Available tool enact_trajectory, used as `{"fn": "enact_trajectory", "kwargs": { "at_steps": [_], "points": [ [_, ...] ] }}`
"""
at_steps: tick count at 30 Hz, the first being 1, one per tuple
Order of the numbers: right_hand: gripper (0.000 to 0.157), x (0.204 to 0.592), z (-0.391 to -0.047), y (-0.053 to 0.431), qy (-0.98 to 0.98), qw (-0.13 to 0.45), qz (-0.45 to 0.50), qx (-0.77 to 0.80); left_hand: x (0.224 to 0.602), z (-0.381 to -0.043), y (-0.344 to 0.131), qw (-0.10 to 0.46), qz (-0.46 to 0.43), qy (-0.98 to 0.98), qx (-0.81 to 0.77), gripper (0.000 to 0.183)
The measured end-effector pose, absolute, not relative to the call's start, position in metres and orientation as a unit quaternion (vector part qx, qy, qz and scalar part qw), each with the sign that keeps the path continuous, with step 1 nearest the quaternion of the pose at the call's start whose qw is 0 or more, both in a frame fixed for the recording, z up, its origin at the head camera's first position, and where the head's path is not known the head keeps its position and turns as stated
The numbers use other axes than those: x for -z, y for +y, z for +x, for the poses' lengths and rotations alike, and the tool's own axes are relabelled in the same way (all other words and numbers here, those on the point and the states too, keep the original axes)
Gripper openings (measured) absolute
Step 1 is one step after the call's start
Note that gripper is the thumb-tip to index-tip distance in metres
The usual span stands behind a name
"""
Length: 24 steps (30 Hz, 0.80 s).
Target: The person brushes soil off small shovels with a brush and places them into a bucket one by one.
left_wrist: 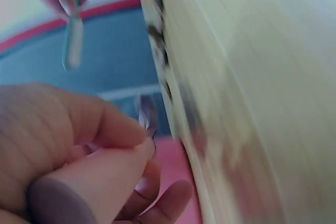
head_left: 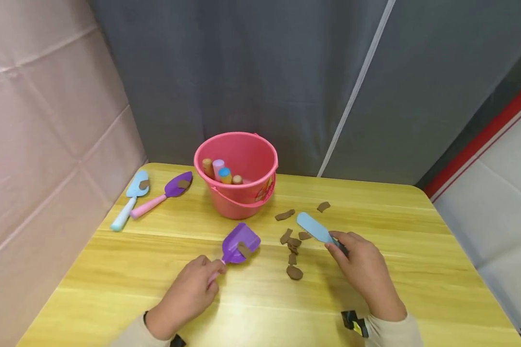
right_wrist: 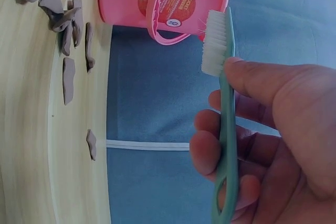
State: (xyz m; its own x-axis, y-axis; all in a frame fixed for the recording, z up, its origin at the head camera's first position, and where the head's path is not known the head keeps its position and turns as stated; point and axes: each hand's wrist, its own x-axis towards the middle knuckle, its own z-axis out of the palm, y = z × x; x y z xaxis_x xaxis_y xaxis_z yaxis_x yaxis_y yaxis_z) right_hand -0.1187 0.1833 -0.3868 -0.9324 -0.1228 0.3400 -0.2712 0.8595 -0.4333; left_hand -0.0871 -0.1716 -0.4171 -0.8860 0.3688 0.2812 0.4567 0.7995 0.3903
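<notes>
My left hand (head_left: 186, 293) grips the pink handle of a purple toy shovel (head_left: 231, 249); one brown piece (head_left: 244, 249) lies on its blade. In the left wrist view the handle (left_wrist: 100, 182) runs between thumb and fingers. My right hand (head_left: 366, 267) holds a brush (head_left: 313, 226) by its handle, over the table right of some brown clay-like pieces (head_left: 294, 273). White bristles (right_wrist: 214, 45) and a teal handle (right_wrist: 227, 114) show in the right wrist view. Several brown pieces lie scattered between the two hands, some overlapping in a small cluster.
A pink bucket (head_left: 243, 202) stands at the back, with several stick-like handles (head_left: 218, 166) inside. To its left lie a light blue trowel (head_left: 130, 200) and a purple trowel with a pink handle (head_left: 160, 197), each bearing a brown piece. Dark curtain (head_left: 260, 72) hangs behind the wooden table (head_left: 395, 217).
</notes>
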Motion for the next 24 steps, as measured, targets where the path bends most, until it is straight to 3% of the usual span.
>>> {"fn": "enact_trajectory", "kwargs": {
  "at_steps": [8, 17, 24],
  "points": [
    [0.027, 0.386, -0.118, 0.183, -0.950, 0.163, 0.109, -0.244, 0.406, -0.087, -0.117, 0.076, -0.190, -0.955, 0.214, 0.014],
    [0.028, 0.385, -0.119, 0.173, -0.949, 0.163, 0.130, -0.235, 0.412, -0.090, -0.079, 0.173, -0.210, -0.953, 0.133, 0.007],
    [0.024, 0.392, -0.120, 0.158, -0.951, 0.149, 0.192, -0.191, 0.417, -0.087, -0.066, 0.186, -0.201, -0.956, 0.102, 0.010]
  ]
}}
